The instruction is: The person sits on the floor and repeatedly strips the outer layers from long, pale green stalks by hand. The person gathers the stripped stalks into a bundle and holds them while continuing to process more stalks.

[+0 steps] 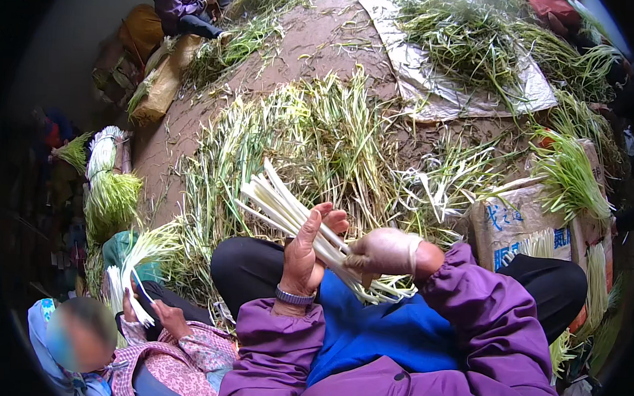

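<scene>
A loose bundle of long white vegetable stalks (279,204), which look like blanched chives, slants across my lap. My bare left hand (306,251) is wrapped around its middle, thumb raised and fingertips showing on the far side. My right hand (381,250) wears a thin pale glove and grips the stalks lower down, close to their yellowish leafy ends (393,289). The white ends point up and to the left, away from me. Part of the bundle is hidden behind both hands. Under them lies a blue cloth (385,336) over my lap.
Heaped green and yellow leaves (320,139) cover the ground ahead. Printed sacks (520,217) bearing leafy stalks stand at right. A co-worker's hands (171,319) hold stalks at lower left. A tied bundle (108,181) stands at left; a white sheet (435,104) carries greens behind.
</scene>
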